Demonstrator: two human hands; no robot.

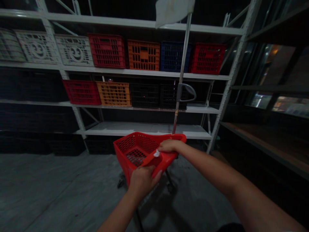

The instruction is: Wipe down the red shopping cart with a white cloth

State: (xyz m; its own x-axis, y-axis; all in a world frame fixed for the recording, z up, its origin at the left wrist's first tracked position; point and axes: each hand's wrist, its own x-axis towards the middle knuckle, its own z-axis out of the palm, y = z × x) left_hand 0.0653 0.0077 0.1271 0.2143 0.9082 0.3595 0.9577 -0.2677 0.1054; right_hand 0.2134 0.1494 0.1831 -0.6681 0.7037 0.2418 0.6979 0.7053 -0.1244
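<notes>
Both of my hands rest on a red plastic shopping cart [122, 163] with perforated basket walls. My left hand [142, 179] is closed around the near part of its handle rim. Farther along the same rim, my right hand [169, 146] grips the red plastic. A small white scrap [156, 153] shows beside my right fingertips; whether I hold it or it is fixed to the cart, I cannot tell. The basket shows its mesh bottom. From the cart's far right rises a metal pole [185, 48] with a grey loop handle [187, 92] and a white flag [172, 12].
A white metal shelf rack [145, 71] spans the view ahead, holding several crates, among them an orange crate [144, 55] and a yellow crate [114, 93]. Dark shelves [267, 141] run along the right. The cart's wheels stand on a grey concrete floor [60, 190].
</notes>
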